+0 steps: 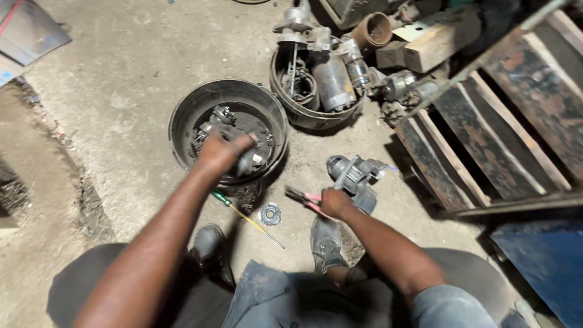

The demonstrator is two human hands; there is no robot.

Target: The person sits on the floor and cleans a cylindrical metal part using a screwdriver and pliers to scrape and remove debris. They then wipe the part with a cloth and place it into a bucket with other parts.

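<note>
My left hand (221,152) reaches into a round black pan (182,115) on the concrete floor and closes on a dark cylindrical metal part (250,161) among several small parts. My right hand (334,202) grips red-handled pliers (303,197), jaws pointing left, just in front of a grey starter motor (355,176) lying on the floor. A green-handled screwdriver (243,214) and a small round metal ring (270,214) lie between my hands.
A second round pan (303,112) behind holds several motors and a cable. Rusty wooden-slat frame (486,115) stands at right, wood blocks (434,42) and a pipe at the back. My shoes (209,249) rest on the floor below.
</note>
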